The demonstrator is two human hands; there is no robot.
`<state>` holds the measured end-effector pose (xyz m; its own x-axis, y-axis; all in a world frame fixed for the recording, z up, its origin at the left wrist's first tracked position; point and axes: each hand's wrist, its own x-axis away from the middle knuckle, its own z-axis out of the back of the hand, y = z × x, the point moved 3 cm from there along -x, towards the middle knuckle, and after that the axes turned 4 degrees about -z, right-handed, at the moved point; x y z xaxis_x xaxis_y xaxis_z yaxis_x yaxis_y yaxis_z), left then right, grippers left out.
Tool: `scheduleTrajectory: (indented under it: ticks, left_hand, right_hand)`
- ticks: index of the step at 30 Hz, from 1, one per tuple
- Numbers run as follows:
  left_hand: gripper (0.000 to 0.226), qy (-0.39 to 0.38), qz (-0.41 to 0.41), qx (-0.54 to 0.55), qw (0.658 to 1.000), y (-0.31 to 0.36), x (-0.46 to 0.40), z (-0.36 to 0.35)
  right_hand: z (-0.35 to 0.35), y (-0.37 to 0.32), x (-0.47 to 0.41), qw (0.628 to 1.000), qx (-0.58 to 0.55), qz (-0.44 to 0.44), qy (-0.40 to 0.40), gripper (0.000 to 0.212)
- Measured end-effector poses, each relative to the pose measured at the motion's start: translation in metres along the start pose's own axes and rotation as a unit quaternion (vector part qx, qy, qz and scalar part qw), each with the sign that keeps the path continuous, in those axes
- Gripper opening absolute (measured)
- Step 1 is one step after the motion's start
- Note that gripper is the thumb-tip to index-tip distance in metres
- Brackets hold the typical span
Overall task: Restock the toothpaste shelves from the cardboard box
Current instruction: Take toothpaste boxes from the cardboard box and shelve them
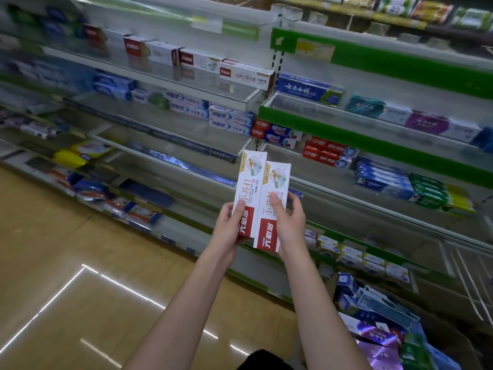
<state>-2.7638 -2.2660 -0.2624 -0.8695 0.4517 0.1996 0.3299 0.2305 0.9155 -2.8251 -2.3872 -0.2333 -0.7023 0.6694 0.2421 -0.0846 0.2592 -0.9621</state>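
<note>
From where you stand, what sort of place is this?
Most likely a shop's toothpaste aisle: tiered shelves carry rows of boxed toothpaste, a green price-label strip edges each shelf, and both hands hold two white-and-red toothpaste boxes for restocking.

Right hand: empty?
No, the right hand grips a white-and-red toothpaste box, beside a matching one in the left hand.

Two white and red toothpaste cartons (pixel 260 198) look like smooth printed cardboard with a slight sheen. The shelves (pixel 186 86) appear to be pale painted metal with clear, glossy plastic front rails (pixel 170 141), and some edges carry shiny green plastic strips (pixel 373 56). The floor (pixel 66 263) is polished tan tile that mirrors ceiling lights, and boxes (pixel 373 332) at lower right have a glossy, partly foil-like purple and blue finish.
</note>
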Motion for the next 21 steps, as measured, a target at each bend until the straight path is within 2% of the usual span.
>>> scheduleTrajectory:
  ticks: [10, 13, 21]
  left_hand:
    - [0.041, 0.047, -0.037, 0.008, 0.998, 0.041, -0.032, 0.03]
    - [0.041, 0.057, -0.058, -0.004, 0.997, 0.057, -0.059, 0.034]
    - [0.038, 0.071, -0.072, -0.027, 0.995, 0.095, -0.152, 0.042]
  right_hand:
    - [-0.057, -0.012, -0.034, 0.999, -0.025, 0.008, -0.04, 0.043]
    - [-0.075, -0.024, -0.06, 0.998, -0.038, 0.016, -0.055, 0.039]
    - [-0.125, -0.048, -0.146, 0.995, -0.067, 0.024, -0.075, 0.048]
